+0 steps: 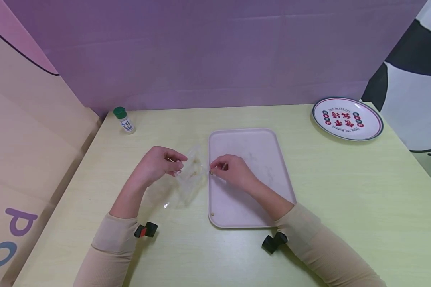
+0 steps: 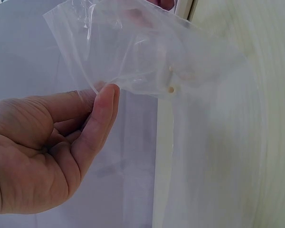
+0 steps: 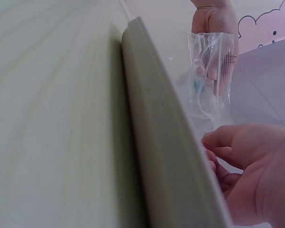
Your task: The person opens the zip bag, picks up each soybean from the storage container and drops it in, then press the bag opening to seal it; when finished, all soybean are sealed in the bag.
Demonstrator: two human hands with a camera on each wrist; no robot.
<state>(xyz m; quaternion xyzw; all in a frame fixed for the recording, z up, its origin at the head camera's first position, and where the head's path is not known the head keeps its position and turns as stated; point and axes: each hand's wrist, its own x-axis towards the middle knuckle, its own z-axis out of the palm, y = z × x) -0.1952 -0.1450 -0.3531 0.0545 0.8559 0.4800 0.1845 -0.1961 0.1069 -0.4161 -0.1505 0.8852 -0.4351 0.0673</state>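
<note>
My left hand (image 1: 164, 162) pinches the upper edge of a clear plastic bag (image 1: 192, 175), left of the tray. Inside the bag show a few tiny tan pieces (image 2: 171, 89); their kind is unclear. Over the left edge of a pale rectangular tray (image 1: 251, 139), my right hand (image 1: 233, 171) has thumb and finger together at a small brownish round piece (image 1: 210, 172). In the right wrist view the tray's side partly hides the right fingertips. A similar small tan round piece (image 1: 212, 214) lies in the tray's near left corner.
A small green-capped bottle (image 1: 125, 120) stands at the back left of the table. Toward the back right lies an oval white plate (image 1: 370, 127) with red printed characters. A purple wall (image 1: 215, 59) borders the table behind.
</note>
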